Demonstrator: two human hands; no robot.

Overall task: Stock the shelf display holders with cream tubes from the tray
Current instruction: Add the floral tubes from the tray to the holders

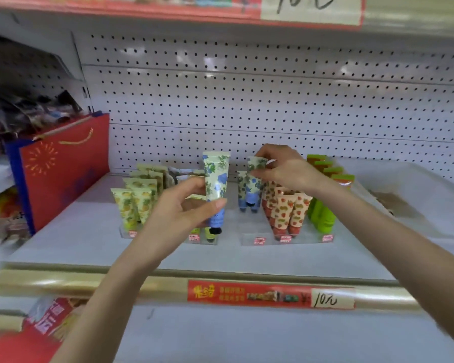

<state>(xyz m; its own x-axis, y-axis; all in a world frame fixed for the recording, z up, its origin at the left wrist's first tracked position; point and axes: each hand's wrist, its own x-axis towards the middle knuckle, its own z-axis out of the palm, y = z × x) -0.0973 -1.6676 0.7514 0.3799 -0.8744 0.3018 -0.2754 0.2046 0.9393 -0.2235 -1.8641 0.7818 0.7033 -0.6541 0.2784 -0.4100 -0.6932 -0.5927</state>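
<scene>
White shelf, pegboard behind. Red gift bag upright on it. Right of bag: two clear display holders side by side, cream tubes standing inside.

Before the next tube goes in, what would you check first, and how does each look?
1. Left hand grips the blue-flower tube: ok.
2. That tube upright, cap down: ok.
3. Right hand pinches the second tube; seated in its slot: cannot tell.
4. Free room at the blue row's front in the clear holder: ok.
5. Supply tray: cannot tell, out of view.
</scene>
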